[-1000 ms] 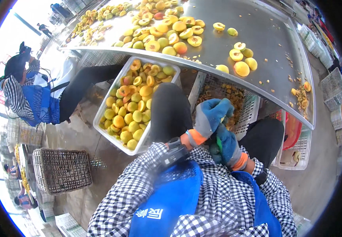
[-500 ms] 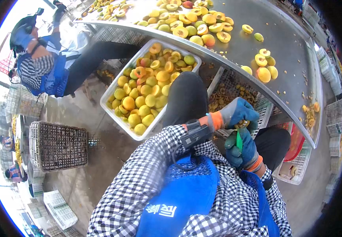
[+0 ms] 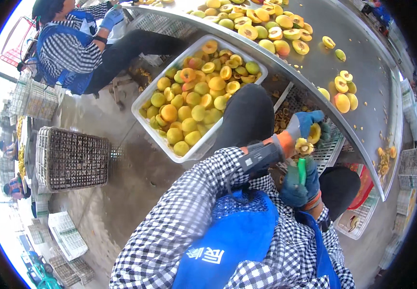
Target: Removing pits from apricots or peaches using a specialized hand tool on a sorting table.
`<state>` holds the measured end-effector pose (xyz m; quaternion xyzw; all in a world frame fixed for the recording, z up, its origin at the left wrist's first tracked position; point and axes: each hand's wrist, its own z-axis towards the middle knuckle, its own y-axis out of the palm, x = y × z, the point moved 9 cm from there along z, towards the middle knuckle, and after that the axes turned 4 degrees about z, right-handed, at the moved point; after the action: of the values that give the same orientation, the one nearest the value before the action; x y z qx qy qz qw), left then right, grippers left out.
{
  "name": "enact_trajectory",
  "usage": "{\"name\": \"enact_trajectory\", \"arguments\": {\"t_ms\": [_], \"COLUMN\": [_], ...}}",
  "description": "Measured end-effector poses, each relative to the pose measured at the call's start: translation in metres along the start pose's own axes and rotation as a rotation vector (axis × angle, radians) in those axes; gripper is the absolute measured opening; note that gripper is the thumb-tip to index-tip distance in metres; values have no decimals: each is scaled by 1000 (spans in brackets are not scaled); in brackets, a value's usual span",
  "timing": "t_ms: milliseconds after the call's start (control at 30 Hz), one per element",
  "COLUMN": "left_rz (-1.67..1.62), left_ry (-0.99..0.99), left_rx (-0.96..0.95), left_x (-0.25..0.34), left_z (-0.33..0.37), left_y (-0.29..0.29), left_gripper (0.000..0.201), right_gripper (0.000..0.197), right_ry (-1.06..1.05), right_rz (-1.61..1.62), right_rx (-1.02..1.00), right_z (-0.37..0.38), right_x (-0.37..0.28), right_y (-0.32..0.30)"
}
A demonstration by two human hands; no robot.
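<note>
My gloved left hand closes around a yellow peach half, its hollowed cut side showing. Just below, my gloved right hand grips a small hand tool by its upright green handle. At the tool's upper end sits a pale, ragged piece of peach core, which hides the tip. Both hands are above my lap, beside the metal table's near edge. Left of my knee stands a white crate heaped with yellow and greenish peach halves.
Peach halves lie across the metal table, with scraps at its right end. Under the edge is a crate of brownish waste. A dark mesh crate stands left. A co-worker sits at upper left.
My left hand has opened up the view of the peach half, and a core piece now shows at the tool's end. The whole view has shifted; the co-worker's arm is lower.
</note>
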<state>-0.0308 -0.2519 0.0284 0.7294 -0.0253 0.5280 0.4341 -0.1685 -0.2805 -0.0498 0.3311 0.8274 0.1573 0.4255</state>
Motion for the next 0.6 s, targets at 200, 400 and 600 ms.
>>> {"name": "enact_trajectory", "arguments": {"t_ms": [200,400,600], "left_rz": [110,2189,1825], "left_ry": [416,-252,-437], "left_rx": [352,1242,1151], "left_x": [100,142,88], "left_z": [-69,-238,-271], "left_y": [-137,-376,-486], "left_gripper": [26,56,93], "right_gripper": [48,40,33], "right_ry": [102,-26,29], "right_rz": [66,-424,-524], "right_rx": [-184,285,208], "right_z": [20,28,51], "right_x": [-46,-74,-75], "right_y": [-18,-85,-72]}}
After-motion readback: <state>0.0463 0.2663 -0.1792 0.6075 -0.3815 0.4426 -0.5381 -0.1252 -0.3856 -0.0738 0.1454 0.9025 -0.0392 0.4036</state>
